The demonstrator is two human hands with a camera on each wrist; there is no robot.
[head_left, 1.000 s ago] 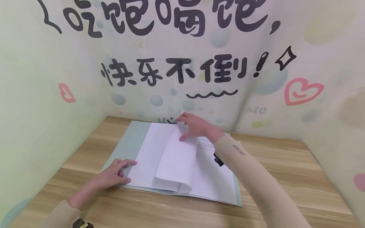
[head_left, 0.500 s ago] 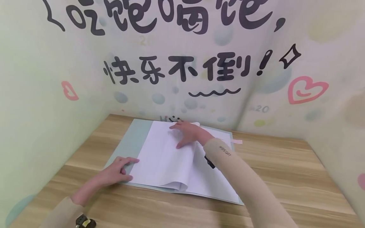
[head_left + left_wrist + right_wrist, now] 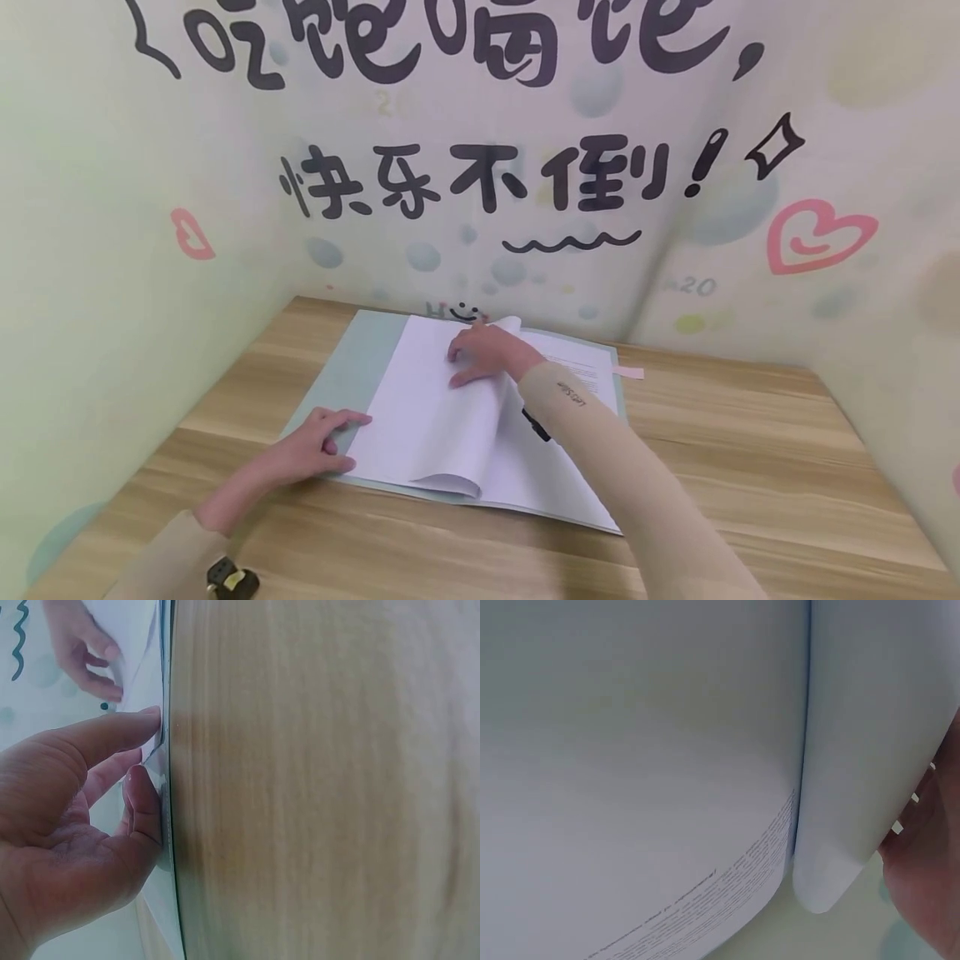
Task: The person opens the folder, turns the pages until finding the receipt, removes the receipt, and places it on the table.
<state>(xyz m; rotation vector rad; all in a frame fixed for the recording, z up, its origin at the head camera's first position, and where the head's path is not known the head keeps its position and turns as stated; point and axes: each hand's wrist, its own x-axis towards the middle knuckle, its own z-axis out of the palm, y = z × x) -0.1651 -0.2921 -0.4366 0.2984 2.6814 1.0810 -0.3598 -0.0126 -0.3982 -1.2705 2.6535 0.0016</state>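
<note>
A pale blue folder (image 3: 341, 367) lies spread on the table with white sheets inside. My left hand (image 3: 315, 442) rests at the sheets' lower left edge, index finger and thumb touching the paper. In the left wrist view, that hand's thumb (image 3: 127, 735) lies by the paper's edge. My right hand (image 3: 483, 350) rests on a page (image 3: 465, 433) that curves over toward the left near the middle. The right wrist view has this curled page (image 3: 847, 787) beside the printed sheet (image 3: 667, 862), with part of the right hand (image 3: 922, 877) at the right border.
A pink tab (image 3: 628, 372) sticks out past the folder's right side. The wooden table (image 3: 750, 450) meets a patterned wall (image 3: 480, 275) behind the folder. Black devices sit on both wrists, one at the left sleeve (image 3: 232, 579).
My right hand has moved leftward, turning the page over so its curl lies lower and further left. More of the printed sheet shows on the right. The left hand stays by the edge.
</note>
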